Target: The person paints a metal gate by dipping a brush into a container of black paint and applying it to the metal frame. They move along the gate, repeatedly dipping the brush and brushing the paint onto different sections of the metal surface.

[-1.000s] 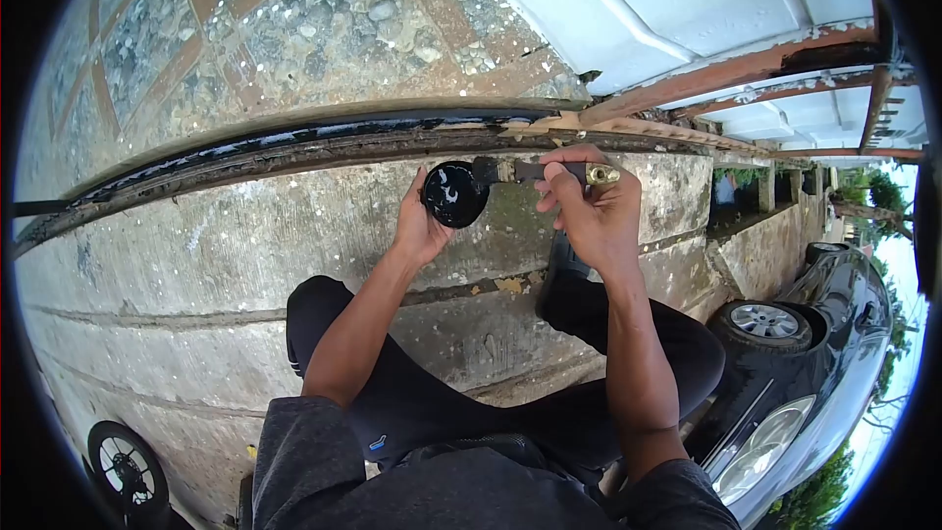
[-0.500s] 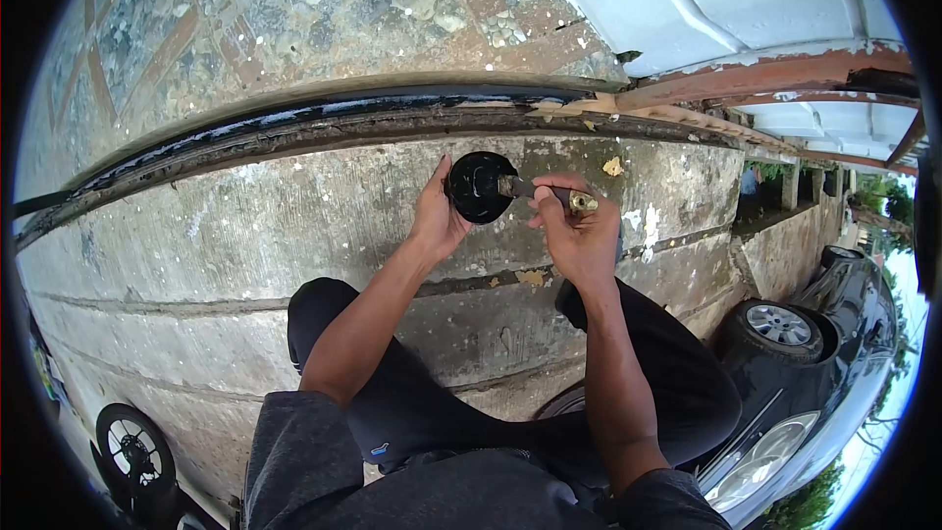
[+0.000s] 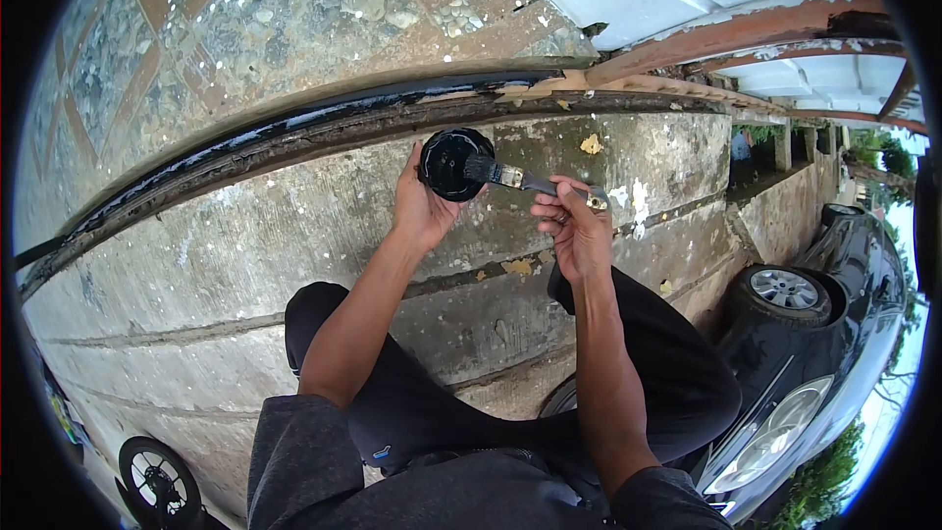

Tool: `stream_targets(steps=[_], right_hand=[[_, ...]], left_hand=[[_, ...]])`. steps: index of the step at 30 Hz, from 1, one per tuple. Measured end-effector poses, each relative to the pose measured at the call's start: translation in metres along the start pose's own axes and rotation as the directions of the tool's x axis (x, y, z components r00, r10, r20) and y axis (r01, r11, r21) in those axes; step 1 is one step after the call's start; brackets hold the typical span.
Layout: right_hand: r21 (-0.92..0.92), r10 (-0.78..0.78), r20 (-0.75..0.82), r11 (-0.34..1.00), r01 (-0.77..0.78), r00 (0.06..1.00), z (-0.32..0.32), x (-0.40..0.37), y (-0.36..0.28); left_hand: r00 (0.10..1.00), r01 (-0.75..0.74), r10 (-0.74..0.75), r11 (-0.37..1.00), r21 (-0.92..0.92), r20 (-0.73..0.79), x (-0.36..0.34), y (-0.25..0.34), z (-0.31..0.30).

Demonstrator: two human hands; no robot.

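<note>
On my feed I see the left hand [image 3: 420, 211] with its fingers curled around the back of a small round cup of black paint [image 3: 453, 165]. It holds the cup up just below the black-painted rail [image 3: 294, 128], in front of the concrete wall [image 3: 245, 236]. The right hand [image 3: 579, 231] pinches the handle of a paintbrush [image 3: 520, 179] between thumb and fingertips; the handle runs out leftward from the fingers, and the bristles lie in the cup's open mouth.

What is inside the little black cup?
Shiny black paint sits in the little black cup, held by the left hand. The brush in the right hand dips its bristles in. The paint covers the cup's bottom and the bristle tips.
</note>
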State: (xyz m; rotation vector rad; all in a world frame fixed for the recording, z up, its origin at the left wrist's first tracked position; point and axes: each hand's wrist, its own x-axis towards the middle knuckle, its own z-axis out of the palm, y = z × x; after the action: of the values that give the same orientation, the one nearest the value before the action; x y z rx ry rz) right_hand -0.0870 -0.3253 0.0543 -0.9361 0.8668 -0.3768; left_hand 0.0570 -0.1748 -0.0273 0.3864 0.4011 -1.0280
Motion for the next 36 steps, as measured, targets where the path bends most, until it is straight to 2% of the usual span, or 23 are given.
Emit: stream_targets(steps=[7,10,13,16,17,19,20,23,29,30,31,33,36], right_hand=[[0.069,0.012,-0.043,0.998,-0.009,0.999,-0.009,0.011,0.003],[0.229,0.073,-0.029,0.971,-0.065,0.997,-0.017,0.017,0.008],[0.251,0.110,0.052,0.961,-0.119,0.993,-0.028,0.019,0.017],[0.068,0.128,0.074,0.989,-0.133,0.989,-0.039,0.018,0.018],[-0.080,0.117,0.058,0.990,-0.113,0.991,-0.040,0.017,0.017],[-0.367,0.092,0.034,0.927,-0.073,0.995,-0.037,0.015,0.010],[-0.467,0.117,0.084,0.882,-0.064,0.990,-0.037,0.014,0.007],[-0.600,0.088,0.126,0.800,0.005,0.988,-0.039,0.014,0.007],[-0.606,0.094,0.152,0.795,0.018,0.984,-0.041,0.025,0.012],[-0.552,0.065,0.163,0.833,0.037,0.985,-0.041,0.028,0.015],[-0.513,0.055,0.151,0.858,0.030,0.987,-0.042,0.031,0.016],[-0.424,0.033,0.120,0.905,0.022,0.992,-0.046,0.040,0.015],[-0.409,0.045,0.015,0.912,-0.035,0.999,-0.057,0.058,0.011]], left_hand=[[1.000,0.010,-0.010,1.000,-0.013,0.010,0.015,-0.006,0.005],[1.000,0.015,-0.015,0.999,-0.034,0.011,0.019,-0.008,0.006],[1.000,0.010,-0.011,0.999,-0.046,-0.011,0.025,-0.010,0.001],[0.999,0.005,-0.006,0.999,-0.046,-0.032,0.028,-0.008,-0.003],[0.999,0.003,-0.005,0.999,-0.046,-0.033,0.029,-0.008,-0.002],[1.000,-0.004,0.003,1.000,-0.027,-0.012,0.030,-0.009,-0.003],[1.000,-0.012,0.011,1.000,-0.004,-0.012,0.030,-0.010,-0.003],[0.999,-0.004,0.006,0.999,0.037,-0.050,0.029,-0.013,0.000],[0.997,-0.007,0.011,0.999,0.045,-0.078,0.037,-0.015,-0.003],[0.995,-0.020,0.023,0.999,0.031,-0.098,0.041,-0.017,-0.005],[0.992,-0.033,0.035,0.999,0.021,-0.119,0.043,-0.018,-0.006],[0.998,-0.023,0.023,1.000,0.005,-0.051,0.044,-0.017,-0.009],[1.000,-0.012,0.013,1.000,0.017,-0.027,0.041,-0.017,-0.009]])
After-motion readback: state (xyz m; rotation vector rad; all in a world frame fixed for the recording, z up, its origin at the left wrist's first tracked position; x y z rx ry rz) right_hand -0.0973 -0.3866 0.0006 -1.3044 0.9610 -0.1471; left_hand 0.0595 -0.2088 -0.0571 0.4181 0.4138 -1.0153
